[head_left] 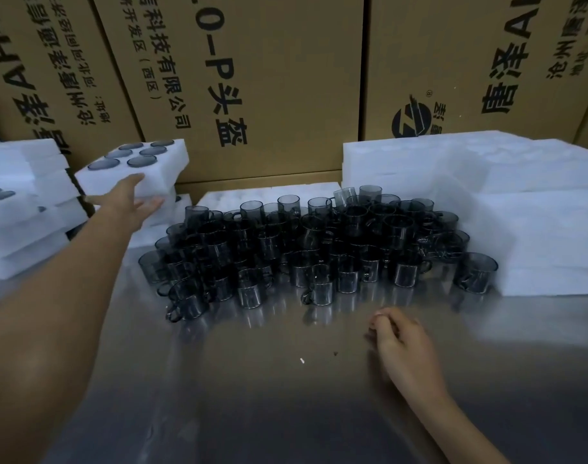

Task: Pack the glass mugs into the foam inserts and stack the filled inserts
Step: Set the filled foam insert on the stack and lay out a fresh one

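Left hand (131, 199): arm stretched to the upper left of the frame, fingers nearly straight, palm and fingers against the near side of a filled foam insert (135, 169). Insert sits tilted, raised above the white foam beneath it; six dark mug rims show in its pockets. Whether the thumb hooks under the insert cannot be told.

Right hand (403, 343): lower right of centre, resting on the steel worktop (285, 396), fingers loosely curled, holding nothing.

Glass mugs (319, 249): dense cluster of smoky-grey handled mugs at frame centre on the worktop, most upright, packed touching one another, a few stacked on the back rows.

Stack of filled inserts (24, 209): far left edge, several white layers, dark mug tops visible in one.

Empty foam inserts (486, 169): tall white piles at right and a lower one behind the mugs.

Cardboard cartons (269, 78): brown, black printed characters, filling the top of the frame behind everything.
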A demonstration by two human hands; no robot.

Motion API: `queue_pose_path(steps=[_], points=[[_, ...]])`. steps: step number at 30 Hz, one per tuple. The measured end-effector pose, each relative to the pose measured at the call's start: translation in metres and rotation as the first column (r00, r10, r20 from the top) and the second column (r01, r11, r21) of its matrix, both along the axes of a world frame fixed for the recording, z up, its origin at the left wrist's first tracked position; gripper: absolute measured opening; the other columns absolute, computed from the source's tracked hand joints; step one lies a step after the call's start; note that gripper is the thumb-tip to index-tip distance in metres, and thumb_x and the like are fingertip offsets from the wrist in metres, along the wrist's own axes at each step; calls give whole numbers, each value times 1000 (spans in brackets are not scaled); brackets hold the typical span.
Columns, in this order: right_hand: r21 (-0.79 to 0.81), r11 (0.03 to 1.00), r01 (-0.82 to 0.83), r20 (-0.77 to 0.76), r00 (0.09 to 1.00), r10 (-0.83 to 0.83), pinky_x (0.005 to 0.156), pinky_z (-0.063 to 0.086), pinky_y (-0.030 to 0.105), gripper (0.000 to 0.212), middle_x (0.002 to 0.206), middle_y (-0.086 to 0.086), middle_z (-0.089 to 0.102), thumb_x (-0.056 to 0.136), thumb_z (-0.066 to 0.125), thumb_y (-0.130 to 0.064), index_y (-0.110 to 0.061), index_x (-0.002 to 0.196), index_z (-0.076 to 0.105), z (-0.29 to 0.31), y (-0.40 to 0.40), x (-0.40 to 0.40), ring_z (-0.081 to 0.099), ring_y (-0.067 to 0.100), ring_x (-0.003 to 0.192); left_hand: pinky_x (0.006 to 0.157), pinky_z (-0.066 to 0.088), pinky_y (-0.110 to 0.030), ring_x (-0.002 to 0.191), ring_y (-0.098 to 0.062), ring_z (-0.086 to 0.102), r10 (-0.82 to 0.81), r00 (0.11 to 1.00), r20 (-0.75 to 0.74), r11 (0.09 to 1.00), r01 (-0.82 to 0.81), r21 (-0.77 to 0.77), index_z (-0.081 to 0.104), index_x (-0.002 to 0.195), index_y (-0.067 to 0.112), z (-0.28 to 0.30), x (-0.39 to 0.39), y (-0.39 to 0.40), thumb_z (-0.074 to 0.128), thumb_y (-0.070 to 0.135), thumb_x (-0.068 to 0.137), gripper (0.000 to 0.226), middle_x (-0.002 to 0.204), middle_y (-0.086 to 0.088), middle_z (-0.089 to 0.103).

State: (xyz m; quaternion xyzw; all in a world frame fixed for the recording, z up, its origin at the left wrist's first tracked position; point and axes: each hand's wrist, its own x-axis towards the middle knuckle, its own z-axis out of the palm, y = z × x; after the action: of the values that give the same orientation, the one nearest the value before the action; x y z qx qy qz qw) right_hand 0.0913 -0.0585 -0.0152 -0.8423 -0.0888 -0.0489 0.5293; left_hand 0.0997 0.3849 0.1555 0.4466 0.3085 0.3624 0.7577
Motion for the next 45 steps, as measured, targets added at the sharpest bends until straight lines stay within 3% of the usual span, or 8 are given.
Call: queue_pose_path(steps=[9, 13, 21, 28, 31, 33, 40, 45], points=[[26, 1000, 3, -3, 1000, -3, 88, 51, 42, 26, 79, -13, 64, 95, 51, -23, -30, 74, 64, -1, 1, -1, 65, 14, 90, 105, 43, -27, 138, -31, 35, 3, 999, 39, 993, -8, 120, 39, 144, 14, 20, 14, -29, 69, 26, 93, 60, 137, -10, 45], [31, 999, -6, -8, 1000, 6, 86, 51, 44, 24, 88, -24, 65, 93, 50, -26, -32, 75, 65, -2, 0, 2, 66, 13, 90, 69, 62, -36, 110, -38, 44, 28, 995, 91, 999, -24, -46, 46, 123, 17, 29, 24, -13, 73, 9, 87, 46, 117, -11, 37], [51, 999, -10, -31, 999, 12, 84, 54, 48, 18, 85, -15, 68, 86, 47, -36, -36, 86, 65, -1, 0, 5, 67, 13, 87, 96, 49, -18, 133, -22, 50, 13, 999, 34, 1000, -12, -5, 31, 150, 5, 24, 51, 34, 50, 19, 104, 52, 152, -10, 41], [33, 999, -17, 2, 1000, 17, 81, 52, 41, 18, 86, -20, 66, 88, 49, -28, -36, 82, 64, -1, -1, 5, 64, 10, 87, 97, 54, -37, 113, -30, 61, 8, 905, -424, 982, 73, 173, 46, 128, 4, 18, 46, 52, 52, 16, 103, 28, 122, -14, 65], [28, 999, -23, 17, 1000, 22, 80, 51, 40, 21, 86, -20, 66, 89, 50, -25, -29, 75, 65, -3, -1, 7, 63, 11, 87, 42, 57, -35, 49, -31, 64, 143, 815, -562, 905, 122, 408, 51, 103, 0, 19, 42, 44, 59, 13, 98, 16, 100, -18, 62], [24, 999, -24, 19, 1000, 24, 80, 51, 42, 23, 84, -18, 66, 91, 51, -21, -25, 72, 65, -5, -1, 8, 63, 13, 87, 29, 49, -33, 51, -33, 60, 140, 784, -604, 856, 212, 472, 50, 106, -2, 16, 44, 30, 59, 10, 98, 17, 110, -20, 54], [59, 997, -41, -5, 999, 42, 80, 53, 45, 28, 75, -4, 66, 95, 50, -21, -18, 70, 61, -6, -1, 8, 65, 16, 86, 88, 57, -45, 90, -38, 67, 235, 745, -624, 549, 428, 718, 63, 104, 1, -22, 55, -74, 45, 11, 98, 21, 105, -26, 67], [51, 996, -70, -25, 997, 72, 66, 47, 33, 27, 73, -1, 66, 95, 49, -17, -21, 71, 60, -2, -2, 5, 62, 19, 79, 74, 47, -34, 82, -32, 61, 116, 844, -524, 345, 460, 818, 56, 109, 12, -59, 45, -193, 51, 14, 94, 17, 87, -12, 67]])
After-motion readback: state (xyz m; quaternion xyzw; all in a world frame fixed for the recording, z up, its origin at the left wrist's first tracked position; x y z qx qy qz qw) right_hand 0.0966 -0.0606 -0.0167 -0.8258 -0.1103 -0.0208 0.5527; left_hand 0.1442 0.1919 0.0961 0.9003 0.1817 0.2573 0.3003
